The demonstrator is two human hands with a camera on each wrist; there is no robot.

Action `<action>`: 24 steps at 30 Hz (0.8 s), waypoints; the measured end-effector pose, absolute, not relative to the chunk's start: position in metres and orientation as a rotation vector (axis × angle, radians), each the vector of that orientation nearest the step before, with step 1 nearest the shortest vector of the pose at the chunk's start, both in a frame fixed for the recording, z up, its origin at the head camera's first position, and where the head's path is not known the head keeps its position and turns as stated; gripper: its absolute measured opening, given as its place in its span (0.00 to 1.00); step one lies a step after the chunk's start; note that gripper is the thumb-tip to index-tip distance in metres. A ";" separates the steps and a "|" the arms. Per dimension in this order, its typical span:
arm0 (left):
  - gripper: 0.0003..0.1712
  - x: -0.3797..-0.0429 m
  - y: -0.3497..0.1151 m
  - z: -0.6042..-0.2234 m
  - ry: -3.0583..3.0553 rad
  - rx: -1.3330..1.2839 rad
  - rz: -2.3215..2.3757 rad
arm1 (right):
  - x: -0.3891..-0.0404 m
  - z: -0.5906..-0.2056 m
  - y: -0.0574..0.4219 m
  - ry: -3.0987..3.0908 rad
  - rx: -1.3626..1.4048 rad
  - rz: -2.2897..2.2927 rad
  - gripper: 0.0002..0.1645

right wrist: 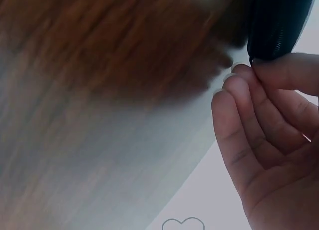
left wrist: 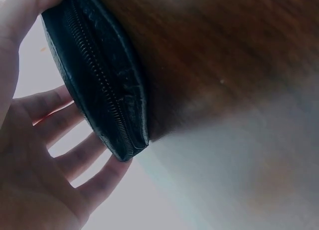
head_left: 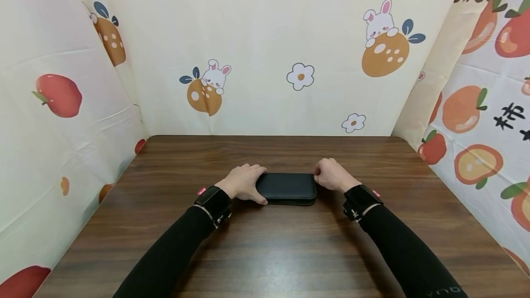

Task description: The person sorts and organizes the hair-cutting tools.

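A black zip-around wallet (head_left: pixel 286 187) lies on the wooden table, its long side running left to right. My left hand (head_left: pixel 244 182) grips its left end, thumb at the near edge and fingers along the far side. Down the wallet's edge runs a zipper (left wrist: pixel 97 65), seen in the left wrist view. At the wallet's far right corner my right hand (head_left: pixel 333 175) pinches with thumb and forefinger, the other fingers curled beside them. In the right wrist view those fingertips (right wrist: pixel 242 69) meet the wallet's end; whatever small part lies between them is hidden.
The brown wood-grain table (head_left: pixel 273 247) reaches back to a cream curtain (head_left: pixel 256 31) printed with rabbits and flowers. Fruit-printed cloth hangs at the left (head_left: pixel 49 151) and right (head_left: pixel 476 105) sides. Each wrist wears a black strapped camera band.
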State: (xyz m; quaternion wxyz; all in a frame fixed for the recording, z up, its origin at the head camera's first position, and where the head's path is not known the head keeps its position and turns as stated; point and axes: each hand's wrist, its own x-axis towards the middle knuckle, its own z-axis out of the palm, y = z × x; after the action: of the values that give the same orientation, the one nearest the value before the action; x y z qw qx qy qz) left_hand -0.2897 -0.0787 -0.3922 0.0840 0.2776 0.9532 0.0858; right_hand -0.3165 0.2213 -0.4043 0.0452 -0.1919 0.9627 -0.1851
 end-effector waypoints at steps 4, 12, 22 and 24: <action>0.54 -0.291 -0.078 -0.393 2.847 0.823 0.241 | -0.317 -0.405 0.224 2.929 -0.619 -0.533 0.05; 0.55 -0.291 -0.079 -0.397 2.846 0.823 0.243 | -0.316 -0.408 0.232 2.907 -0.732 -0.529 0.02; 0.54 -0.291 -0.079 -0.397 2.852 0.826 0.242 | -0.315 -0.409 0.245 2.884 -0.795 -0.582 0.03; 0.54 -0.292 -0.079 -0.397 2.856 0.824 0.237 | -0.314 -0.409 0.248 2.885 -0.801 -0.576 0.03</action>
State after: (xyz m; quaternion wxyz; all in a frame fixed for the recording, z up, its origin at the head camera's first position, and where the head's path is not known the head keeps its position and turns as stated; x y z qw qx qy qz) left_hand -0.2916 -0.0788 -0.3973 0.0795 0.2754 0.9547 0.0793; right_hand -0.3144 0.2482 -0.4090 0.0465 -0.2624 0.9452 -0.1886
